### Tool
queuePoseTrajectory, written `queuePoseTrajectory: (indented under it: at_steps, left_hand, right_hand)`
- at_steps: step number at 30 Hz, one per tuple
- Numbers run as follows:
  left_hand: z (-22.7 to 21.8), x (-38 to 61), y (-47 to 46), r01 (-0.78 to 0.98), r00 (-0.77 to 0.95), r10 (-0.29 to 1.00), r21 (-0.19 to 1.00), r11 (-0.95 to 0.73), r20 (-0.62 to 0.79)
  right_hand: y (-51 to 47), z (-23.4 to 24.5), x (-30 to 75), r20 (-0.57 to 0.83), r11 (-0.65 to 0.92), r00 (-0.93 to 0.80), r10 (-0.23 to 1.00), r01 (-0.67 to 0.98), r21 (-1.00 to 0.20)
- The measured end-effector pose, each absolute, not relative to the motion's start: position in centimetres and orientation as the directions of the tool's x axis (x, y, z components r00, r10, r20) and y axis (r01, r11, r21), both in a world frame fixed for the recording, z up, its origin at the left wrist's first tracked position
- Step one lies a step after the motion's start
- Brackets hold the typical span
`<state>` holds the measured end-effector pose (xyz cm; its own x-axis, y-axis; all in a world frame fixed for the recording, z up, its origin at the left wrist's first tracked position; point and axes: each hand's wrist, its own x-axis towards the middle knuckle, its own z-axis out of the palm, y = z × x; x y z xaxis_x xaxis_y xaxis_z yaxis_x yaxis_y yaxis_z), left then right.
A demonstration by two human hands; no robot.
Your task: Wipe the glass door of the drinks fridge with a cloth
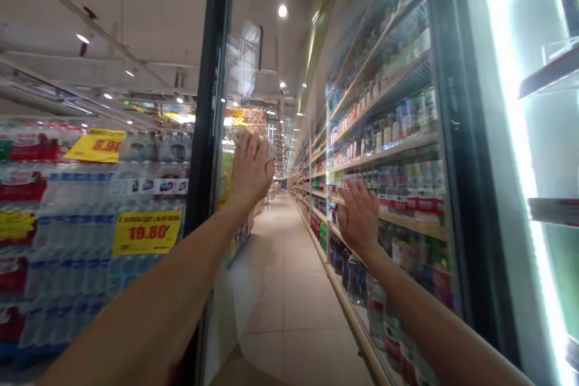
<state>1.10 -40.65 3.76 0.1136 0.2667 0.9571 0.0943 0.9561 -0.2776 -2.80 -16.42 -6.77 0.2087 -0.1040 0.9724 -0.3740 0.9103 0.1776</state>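
Note:
My left hand (250,170) is raised at arm's length and closed on a crumpled white cloth (270,149), pressed against a large glass door (289,265). My right hand (359,215) lies flat on the same glass further right, fingers stretched out and holding nothing. Through the glass I see a long aisle with shelves of bottled and canned drinks (398,126). The door's dark frame (205,132) runs vertically just left of my left hand.
Shrink-wrapped packs of water bottles (81,235) are stacked at the left, with yellow price tags (146,232). At the far right a lit cooler interior (543,151) shows a bright light strip and shelves. The tiled aisle floor (294,313) stretches ahead.

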Motion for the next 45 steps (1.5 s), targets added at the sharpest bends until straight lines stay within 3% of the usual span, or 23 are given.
queuePoseTrajectory:
  at_steps: [2, 4, 6, 8, 11, 13, 14, 17, 19, 21, 24, 26, 28, 30, 32, 34, 37, 39, 40, 43, 45]
  left_hand:
    - [2.0, 0.9, -38.8, 0.121, 0.078, 0.438, -0.445, 0.888, 0.896]
    - [0.3, 0.8, -37.2, 0.171, 0.026, 0.689, -0.682, 0.711, 0.724]
    - [-0.2, 1.1, -37.4, 0.201, 0.002, 0.779, -0.764, 0.613, 0.627]
    - [0.5, 1.6, -39.6, 0.183, 0.017, 0.680, -0.671, 0.719, 0.733]
    - [2.3, 1.8, -43.0, 0.146, 0.137, 0.294, -0.313, 0.938, 0.946]
    - [2.4, 1.6, -42.7, 0.157, 0.139, 0.182, -0.203, 0.967, 0.973]
    - [2.1, 1.6, -41.7, 0.166, 0.105, 0.235, -0.250, 0.954, 0.966]
    - [0.9, 1.5, -38.1, 0.231, -0.038, 0.631, -0.608, 0.760, 0.775]
    - [1.2, 1.5, -37.8, 0.256, -0.082, 0.748, -0.712, 0.654, 0.658]
    - [2.4, 1.8, -39.9, 0.218, -0.059, 0.676, -0.651, 0.727, 0.735]
    - [3.8, 2.1, -43.8, 0.131, 0.097, 0.332, -0.343, 0.930, 0.938]
    - [3.0, 2.2, -44.3, 0.115, 0.145, 0.216, -0.233, 0.966, 0.965]
    - [0.8, 2.2, -43.2, 0.129, 0.073, 0.362, -0.369, 0.920, 0.929]
    - [-1.7, 2.2, -41.8, 0.183, -0.036, 0.633, -0.617, 0.765, 0.774]
    - [-3.2, 2.4, -41.7, 0.222, -0.086, 0.779, -0.750, 0.623, 0.621]
    - [-3.5, 2.7, -42.9, 0.198, -0.059, 0.744, -0.722, 0.663, 0.666]
    - [-3.2, 3.0, -44.8, 0.130, 0.089, 0.401, -0.410, 0.903, 0.912]
    - [-4.1, 3.1, -44.6, 0.130, 0.130, 0.236, -0.253, 0.959, 0.963]
    - [-4.8, 3.1, -44.1, 0.144, 0.101, 0.268, -0.281, 0.949, 0.958]
    - [-7.1, 3.2, -42.3, 0.244, -0.047, 0.627, -0.600, 0.762, 0.778]
    - [-7.5, 3.1, -41.8, 0.265, -0.059, 0.692, -0.657, 0.706, 0.719]
  right_hand:
    - [-16.3, -6.8, -2.9, 0.974, 0.906, 0.201, -0.106, -0.384, 0.178]
    - [-16.2, -6.8, -3.0, 0.975, 0.903, 0.193, -0.112, -0.389, 0.181]
    - [-16.1, -6.8, -3.1, 0.975, 0.901, 0.192, -0.108, -0.395, 0.178]
    - [-16.1, -6.8, -3.1, 0.977, 0.900, 0.186, -0.105, -0.400, 0.173]
    - [-16.3, -6.7, -2.9, 0.978, 0.904, 0.184, -0.096, -0.394, 0.163]
    - [-16.4, -6.6, -2.9, 0.978, 0.906, 0.183, -0.096, -0.391, 0.162]
    - [-16.4, -6.6, -2.9, 0.978, 0.905, 0.183, -0.096, -0.392, 0.163]
    - [-16.3, -6.6, -3.0, 0.979, 0.897, 0.172, -0.108, -0.409, 0.171]
    - [-16.2, -6.7, -3.1, 0.979, 0.887, 0.178, -0.103, -0.428, 0.172]
    - [-16.1, -6.7, -3.2, 0.978, 0.880, 0.187, -0.095, -0.443, 0.170]
    - [-16.2, -6.8, -3.2, 0.980, 0.880, 0.179, -0.086, -0.448, 0.159]
    - [-16.2, -6.7, -3.0, 0.981, 0.883, 0.174, -0.084, -0.442, 0.154]
    - [-16.2, -6.7, -3.0, 0.980, 0.886, 0.178, -0.085, -0.437, 0.156]
    - [-16.2, -6.8, -3.0, 0.979, 0.885, 0.184, -0.090, -0.435, 0.163]
    - [-16.1, -6.8, -3.1, 0.978, 0.885, 0.190, -0.091, -0.435, 0.167]
    - [-16.1, -6.8, -3.2, 0.978, 0.886, 0.186, -0.089, -0.434, 0.163]
    - [-16.2, -6.8, -3.1, 0.982, 0.888, 0.170, -0.080, -0.435, 0.148]
    - [-16.3, -6.7, -3.1, 0.983, 0.888, 0.167, -0.077, -0.436, 0.144]
    - [-16.3, -6.7, -3.0, 0.983, 0.888, 0.167, -0.076, -0.438, 0.143]
    - [-16.3, -6.7, -3.0, 0.985, 0.884, 0.158, -0.075, -0.445, 0.139]
    - [-16.1, -6.8, -3.0, 0.987, 0.881, 0.145, -0.073, -0.455, 0.132]
